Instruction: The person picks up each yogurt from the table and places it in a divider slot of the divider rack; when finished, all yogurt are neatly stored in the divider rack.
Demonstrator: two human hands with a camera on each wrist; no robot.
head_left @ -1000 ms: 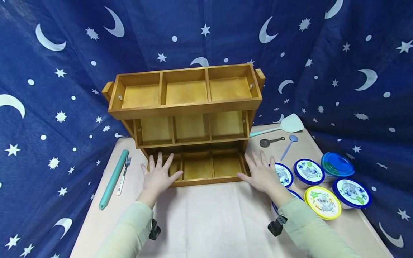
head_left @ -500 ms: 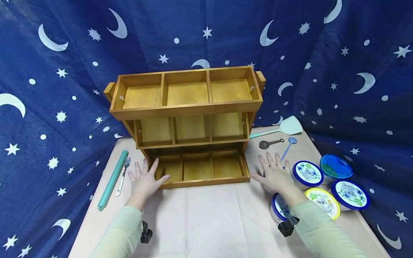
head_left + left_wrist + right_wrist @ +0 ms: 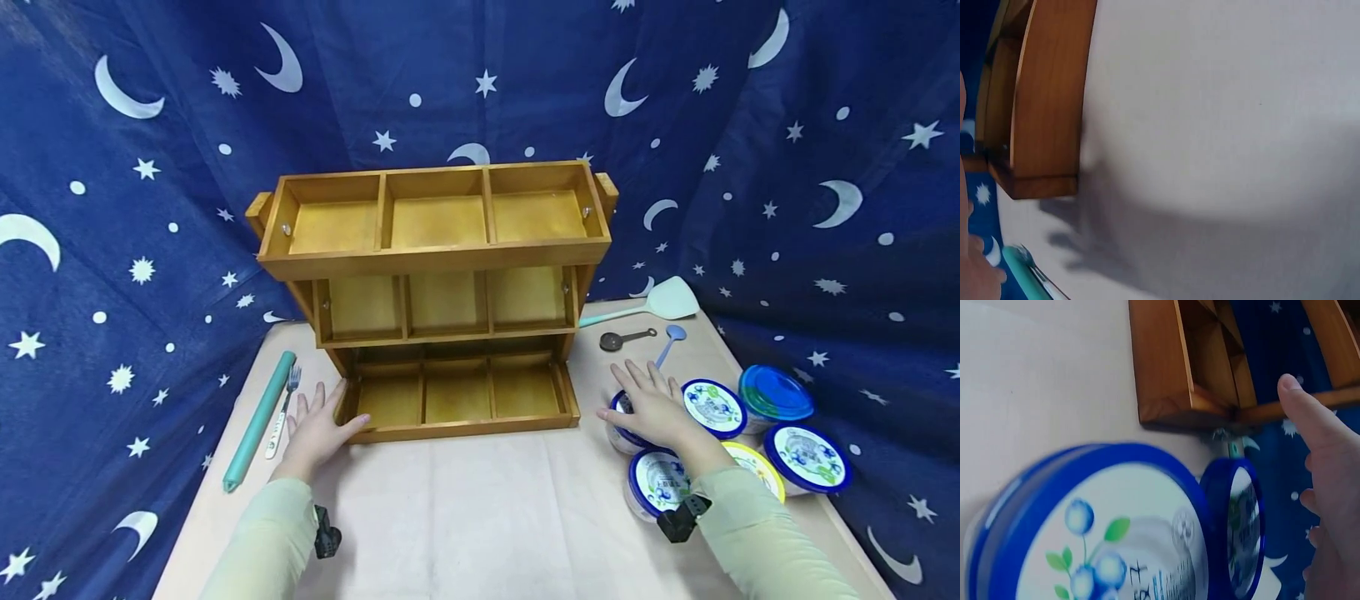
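Observation:
A wooden three-tier organizer (image 3: 435, 260) stands at the back middle of the table, each tier split into three compartments with nothing in them. My left hand (image 3: 315, 433), fingers spread, is at the organizer's lower left corner and holds nothing. Over the blue-lidded tubs at the right, my right hand (image 3: 654, 410) has its fingers spread too, with nothing in its grasp. It overlaps one round tub (image 3: 624, 423) in the head view; another blue-lidded tub (image 3: 1110, 531) fills the lower part of the right wrist view.
Left of the organizer lie a teal rod (image 3: 258, 421) and a fork (image 3: 282, 412). At the right are a pale green spatula (image 3: 671, 298), a dark measuring spoon (image 3: 611, 342) and a blue spoon (image 3: 675, 333). A yellow-lidded tub (image 3: 759, 467) stands among the blue ones. Star-patterned cloth hangs behind.
Both hands have moved apart, away from the organizer's lower tier: the left one leftward, the right one rightward over the tubs. The head view has tilted up slightly.

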